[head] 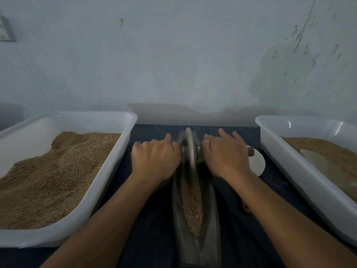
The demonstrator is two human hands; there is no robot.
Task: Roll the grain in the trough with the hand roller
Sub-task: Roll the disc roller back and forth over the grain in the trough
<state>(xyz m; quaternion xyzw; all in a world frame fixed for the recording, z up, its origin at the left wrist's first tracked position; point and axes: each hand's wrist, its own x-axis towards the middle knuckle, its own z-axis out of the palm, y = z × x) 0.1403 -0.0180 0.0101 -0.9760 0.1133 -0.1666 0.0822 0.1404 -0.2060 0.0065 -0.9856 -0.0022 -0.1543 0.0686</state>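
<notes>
Step in hand: rolling the disc-shaped hand roller [190, 149] along the narrow trough [209, 219], at the far end of its run, near the wall.
Left hand [156, 160]: palm down over the axle on the left of the wheel, fingers curled over what is probably the handle; the blur there hides the grip itself.
Right hand [225, 155]: lies on the axle on the right side, fingers fairly straight and pressing down rather than wrapped; the wooden end of the handle [251, 151] pokes out beyond it.
Grain [193, 206]: lies in the groove of the trough, a tapering strip between the forearms, nearest the person; the part under the wheel is hidden.
Trough position: on the dark worktop [154, 219], between the two white tubs.
Left tub [123, 151]: heaped with brown grain.
Right tub [274, 147]: holds a lower layer, with a pale scoop-like thing in it.
White disc [257, 161]: flat on the worktop just right of the right hand.
How to do it well: keep equal downward weight on both ends so the wheel stays upright in the groove; draw it back through the whole strip of grain, steady rather than fast, so nothing spills over the trough's lips.
</notes>
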